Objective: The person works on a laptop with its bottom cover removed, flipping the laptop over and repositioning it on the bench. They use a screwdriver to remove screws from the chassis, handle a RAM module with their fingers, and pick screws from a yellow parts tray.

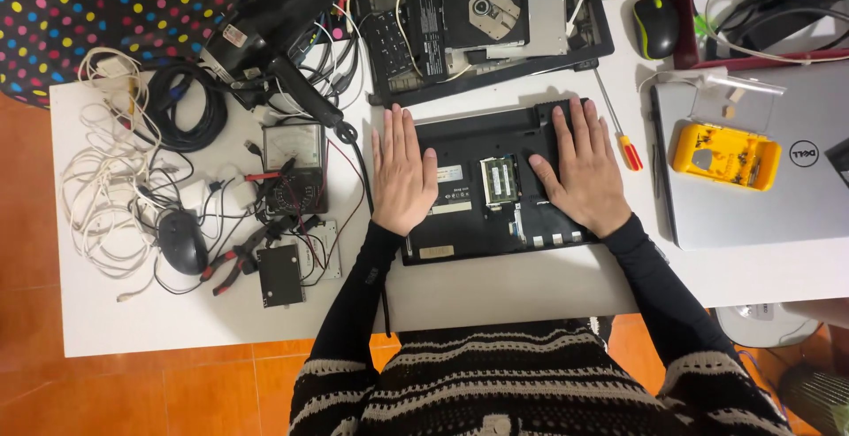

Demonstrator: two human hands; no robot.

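Black plastic fills the middle of my view: an upturned laptop (495, 188) lies on the white bench (495, 290), its memory bay uncovered between my hands. My left hand (402, 175) rests flat on its left end, fingers straight and together, gripping nothing. My right hand (579, 171) lies flat on its right end, equally empty. A screwdriver (617, 122) lies just right of it, a meter (294, 166) well left.
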